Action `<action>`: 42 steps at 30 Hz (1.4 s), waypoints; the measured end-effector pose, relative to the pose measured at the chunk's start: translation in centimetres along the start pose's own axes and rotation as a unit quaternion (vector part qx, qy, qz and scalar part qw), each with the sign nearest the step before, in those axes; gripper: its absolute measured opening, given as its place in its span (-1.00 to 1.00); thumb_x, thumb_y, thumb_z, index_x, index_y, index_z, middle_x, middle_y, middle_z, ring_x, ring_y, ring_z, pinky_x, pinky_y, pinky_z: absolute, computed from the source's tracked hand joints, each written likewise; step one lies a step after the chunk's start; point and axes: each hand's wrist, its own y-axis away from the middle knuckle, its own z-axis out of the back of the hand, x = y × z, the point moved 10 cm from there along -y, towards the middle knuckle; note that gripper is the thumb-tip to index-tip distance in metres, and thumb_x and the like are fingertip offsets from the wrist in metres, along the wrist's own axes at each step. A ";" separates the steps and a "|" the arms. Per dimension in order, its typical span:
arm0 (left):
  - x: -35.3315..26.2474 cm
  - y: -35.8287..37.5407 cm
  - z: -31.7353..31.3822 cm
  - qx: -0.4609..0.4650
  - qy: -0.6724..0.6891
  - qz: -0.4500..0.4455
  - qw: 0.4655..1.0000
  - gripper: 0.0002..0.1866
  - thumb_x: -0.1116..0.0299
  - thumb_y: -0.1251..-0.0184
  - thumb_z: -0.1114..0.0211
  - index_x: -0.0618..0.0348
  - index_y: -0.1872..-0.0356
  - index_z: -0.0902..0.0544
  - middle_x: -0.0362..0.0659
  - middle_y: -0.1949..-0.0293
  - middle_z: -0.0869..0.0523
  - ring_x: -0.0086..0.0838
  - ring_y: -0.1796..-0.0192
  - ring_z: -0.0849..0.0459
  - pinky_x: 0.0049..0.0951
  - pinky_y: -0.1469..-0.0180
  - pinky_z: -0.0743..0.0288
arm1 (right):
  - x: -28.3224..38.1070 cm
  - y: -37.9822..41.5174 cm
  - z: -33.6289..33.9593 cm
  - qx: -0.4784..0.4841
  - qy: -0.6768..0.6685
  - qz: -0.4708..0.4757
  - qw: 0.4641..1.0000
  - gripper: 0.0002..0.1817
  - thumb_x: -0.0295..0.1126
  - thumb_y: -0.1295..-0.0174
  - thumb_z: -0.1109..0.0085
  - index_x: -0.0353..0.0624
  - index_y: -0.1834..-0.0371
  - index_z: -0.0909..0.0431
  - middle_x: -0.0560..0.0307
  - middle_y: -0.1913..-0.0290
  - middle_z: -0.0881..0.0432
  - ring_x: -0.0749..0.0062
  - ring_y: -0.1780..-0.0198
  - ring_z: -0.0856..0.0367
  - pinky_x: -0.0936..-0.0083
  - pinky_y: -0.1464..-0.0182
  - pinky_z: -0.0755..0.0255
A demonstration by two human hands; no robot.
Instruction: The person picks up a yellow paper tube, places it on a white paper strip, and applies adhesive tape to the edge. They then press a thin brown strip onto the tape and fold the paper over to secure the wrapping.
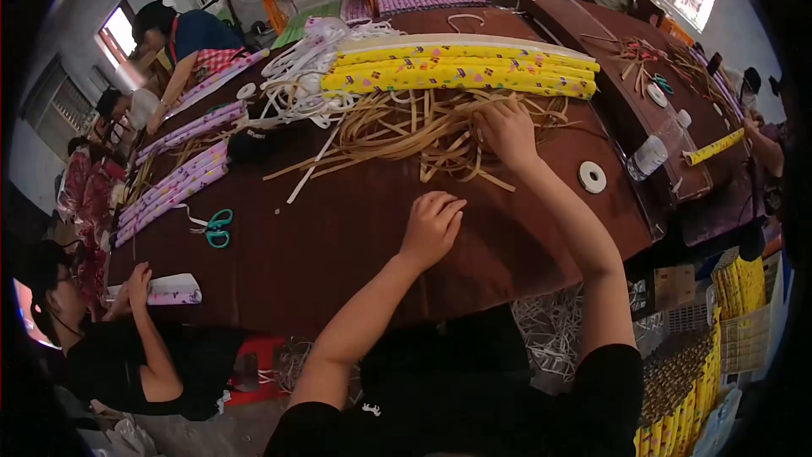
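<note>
My right hand (510, 131) reaches into a tangled heap of flat brown strips (397, 131), its fingers bent down and closed on the strips; its fingertips are partly hidden. Just behind it lies a stack of yellow patterned rolls (457, 68), side by side. My left hand (431, 228) hovers over or rests on the dark table (338, 237), in front of the heap, fingers loosely bent and slightly apart, nothing visible in them. A white roll of tape (592, 177) lies to the right of my right forearm.
White strips (309, 68) are bunched at the rolls' left end. Teal-handled scissors (218, 228) lie on the left, near pink patterned rolls (173, 190). A plastic bottle (655, 151) stands at right. A co-worker (127, 347) handles a roll at left; others work farther off.
</note>
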 end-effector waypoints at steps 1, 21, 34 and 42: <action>0.0 -0.2 -0.2 -0.006 0.001 0.002 1.000 -0.78 0.43 -0.37 -0.24 0.17 0.01 -0.67 -0.10 0.01 -0.64 -0.21 -0.14 -0.54 -0.14 -0.22 -0.37 | -0.8 -0.8 -3.2 0.049 -0.033 -0.018 0.998 -0.86 -0.39 -0.13 -0.32 -0.16 0.27 -0.67 0.07 0.30 -0.68 0.13 0.16 -0.62 0.23 0.04 -0.46; -2.1 0.0 -1.2 0.037 0.041 -0.099 0.994 -0.70 0.52 -0.18 -0.33 0.22 0.03 -0.64 -0.04 0.06 -0.57 -0.17 -0.10 -0.51 -0.15 -0.21 -0.39 | -2.7 -3.8 -21.1 0.208 0.069 -0.057 0.974 -0.84 -0.36 -0.14 -0.18 -0.14 0.28 -0.67 0.04 0.21 -0.69 0.12 0.10 -0.66 0.18 0.05 -0.49; -1.8 -0.1 -1.7 0.037 0.007 -0.098 0.994 -0.65 0.47 -0.24 -0.31 0.18 -0.07 -0.61 -0.08 0.03 -0.57 -0.19 -0.08 -0.54 -0.15 -0.18 -0.42 | -13.5 -10.9 -25.0 0.346 0.180 -0.127 0.912 -0.74 -0.37 -0.22 -0.03 -0.09 0.08 -0.65 0.13 -0.07 -0.64 0.18 -0.21 -0.51 -0.08 -0.27 -0.26; -1.9 -0.1 -1.5 0.054 -0.005 -0.105 0.993 -0.65 0.42 -0.28 -0.29 0.17 -0.10 -0.59 -0.07 0.01 -0.56 -0.19 -0.12 -0.51 -0.14 -0.20 -0.41 | -16.0 -10.6 -26.1 0.342 0.187 -0.158 0.907 -0.70 -0.38 -0.19 -0.05 -0.10 0.02 -0.62 0.06 -0.17 -0.58 0.18 -0.28 -0.47 -0.09 -0.29 -0.26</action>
